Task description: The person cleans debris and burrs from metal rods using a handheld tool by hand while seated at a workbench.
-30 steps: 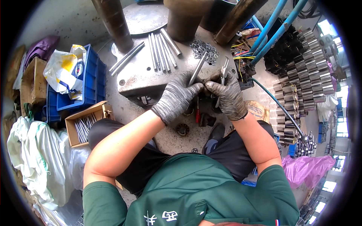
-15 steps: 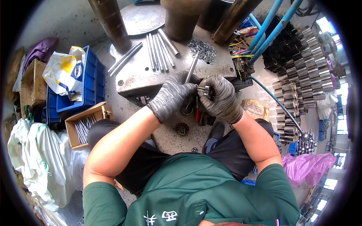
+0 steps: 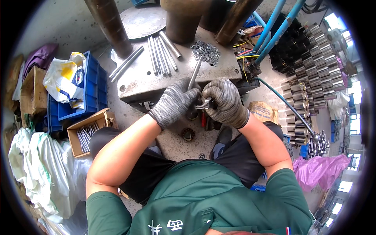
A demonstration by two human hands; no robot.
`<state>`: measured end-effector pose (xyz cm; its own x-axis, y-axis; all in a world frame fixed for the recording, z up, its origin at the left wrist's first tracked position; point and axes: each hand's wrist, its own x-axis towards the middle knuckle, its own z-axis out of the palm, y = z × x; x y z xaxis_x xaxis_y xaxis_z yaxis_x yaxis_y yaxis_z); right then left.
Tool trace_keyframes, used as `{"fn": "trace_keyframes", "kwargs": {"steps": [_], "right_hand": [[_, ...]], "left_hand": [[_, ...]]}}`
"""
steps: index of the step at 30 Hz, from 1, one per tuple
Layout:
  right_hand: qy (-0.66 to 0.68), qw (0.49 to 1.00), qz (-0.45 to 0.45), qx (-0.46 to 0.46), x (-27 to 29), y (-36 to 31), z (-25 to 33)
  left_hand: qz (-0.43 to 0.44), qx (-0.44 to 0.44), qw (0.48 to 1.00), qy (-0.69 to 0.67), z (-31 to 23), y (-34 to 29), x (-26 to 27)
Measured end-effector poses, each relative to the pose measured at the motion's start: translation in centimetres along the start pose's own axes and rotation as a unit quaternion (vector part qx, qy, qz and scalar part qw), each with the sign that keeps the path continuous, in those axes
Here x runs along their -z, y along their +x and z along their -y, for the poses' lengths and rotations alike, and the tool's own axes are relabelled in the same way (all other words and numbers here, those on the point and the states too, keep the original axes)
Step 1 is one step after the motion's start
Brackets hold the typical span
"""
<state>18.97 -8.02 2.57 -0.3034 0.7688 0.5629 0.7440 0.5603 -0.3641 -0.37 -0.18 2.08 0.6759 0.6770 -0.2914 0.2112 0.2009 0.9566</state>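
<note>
Both my hands wear grey knitted gloves and meet at the near edge of a metal machine table (image 3: 141, 84). My left hand (image 3: 175, 100) is closed around a smooth metal rod (image 3: 195, 73), which slants up and away from the fist. My right hand (image 3: 226, 101) is closed on pliers (image 3: 202, 106); their two narrow metal jaws stick out toward the left hand, while the handles are hidden in the palm. Beyond the rod's far end lies a heap of small metal clips (image 3: 207, 53). Several similar rods (image 3: 160, 56) lie side by side left of the heap.
Dark upright columns (image 3: 111, 27) rise behind the table. At left stand a blue crate (image 3: 96, 84) and a cardboard box of rods (image 3: 88, 135). Blue pipes (image 3: 276, 35), wires and a hose (image 3: 288, 103) are at right, near stacked metal cylinders (image 3: 313, 70).
My right hand has turned and drawn slightly back, so the plier jaws now sit lower and apart from the rod. The left hand still grips the rod, and the view has shifted slightly.
</note>
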Motion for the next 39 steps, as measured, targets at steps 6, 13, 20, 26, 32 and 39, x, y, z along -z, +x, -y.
{"fn": "trace_keyframes", "kwargs": {"steps": [6, 13, 20, 26, 32, 39], "right_hand": [[-0.006, 1.0, -0.012, -0.001, 0.2, 0.3, -0.1], [-0.112, 0.955, 0.023, -0.274, 0.8, 0.1, -8.4], [0.134, 0.896, -0.144, -0.398, 1.8, 0.0, -11.9], [0.57, 0.659, -0.111, -0.478, 4.2, 0.0, -7.1], [-0.033, 0.984, 0.027, -0.171, 2.6, 0.5, -0.8], [-0.11, 0.986, 0.06, -0.11, 2.8, 1.3, -0.3]], "left_hand": [[-0.035, 0.045, 0.976, -0.211, 0.8, 1.0, 1.4], [-0.054, 0.002, 0.949, -0.31, 0.5, 1.0, 2.5], [-0.047, -0.005, 0.95, -0.308, -0.1, 0.5, 2.5], [-0.078, 0.008, 0.95, -0.302, -0.7, 0.2, 2.7], [-0.119, 0.056, 0.934, -0.331, -0.5, 0.8, 2.6], [-0.107, 0.034, 0.944, -0.311, 0.1, 0.8, 2.7]]}}
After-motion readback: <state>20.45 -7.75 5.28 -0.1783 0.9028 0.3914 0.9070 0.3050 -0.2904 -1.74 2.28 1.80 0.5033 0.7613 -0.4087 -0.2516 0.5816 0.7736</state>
